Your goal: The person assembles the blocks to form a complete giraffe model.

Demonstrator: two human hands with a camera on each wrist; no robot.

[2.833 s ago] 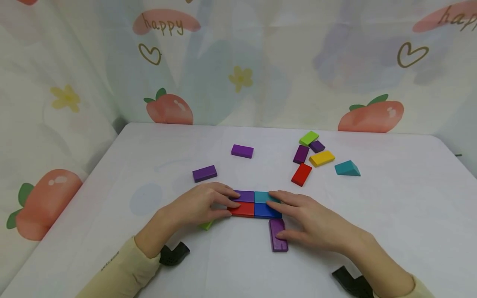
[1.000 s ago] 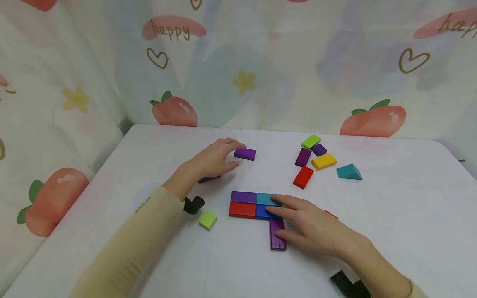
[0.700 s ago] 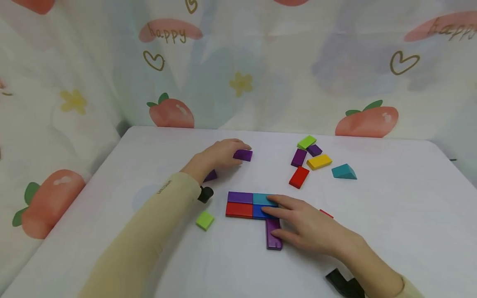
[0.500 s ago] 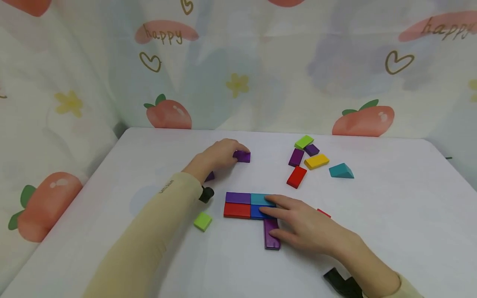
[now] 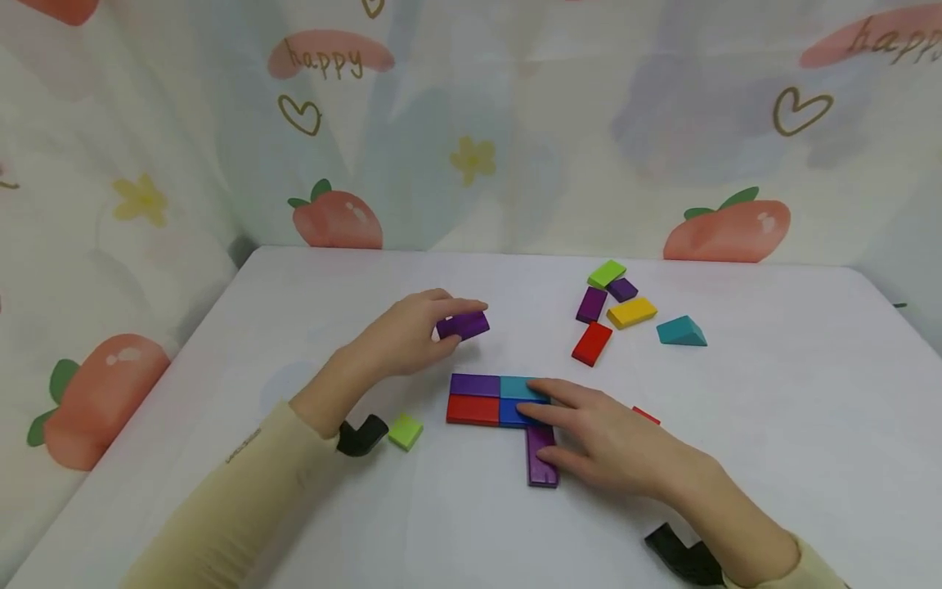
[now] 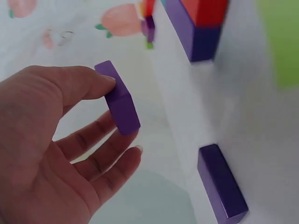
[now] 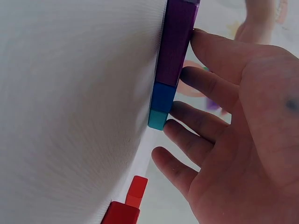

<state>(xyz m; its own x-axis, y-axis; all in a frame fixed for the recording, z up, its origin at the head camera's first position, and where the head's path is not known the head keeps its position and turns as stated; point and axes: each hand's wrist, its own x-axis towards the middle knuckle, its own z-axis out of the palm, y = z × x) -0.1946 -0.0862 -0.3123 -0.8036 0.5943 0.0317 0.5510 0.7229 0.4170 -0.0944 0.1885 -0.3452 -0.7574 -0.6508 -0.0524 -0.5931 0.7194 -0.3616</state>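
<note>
My left hand [image 5: 408,331] pinches a purple block [image 5: 471,325] between thumb and fingers, raised off the white table. In the left wrist view the thumb presses one side of that block while the fingers spread behind it. Four flat blocks form a tight rectangle: purple [image 5: 474,385], red [image 5: 473,410], teal [image 5: 515,387] and blue [image 5: 510,411]. With extended fingers, my right hand [image 5: 625,446] touches the teal and blue blocks. Its thumb touches an upright-lying dark purple block [image 5: 540,466], which adjoins the blue one's near edge.
A lime block [image 5: 405,432] lies left of the rectangle. Another purple block [image 6: 222,186] rests on the table below my left hand. Farther right are lime, purple, yellow [image 5: 632,312] and red [image 5: 592,343] blocks and a teal wedge [image 5: 682,330]. Red blocks [image 7: 135,191] lie beyond my right hand.
My left hand left the rectangle, reached to the far purple block, took hold of it, and has lifted it back toward the left and nearer. My right hand has stayed in place.
</note>
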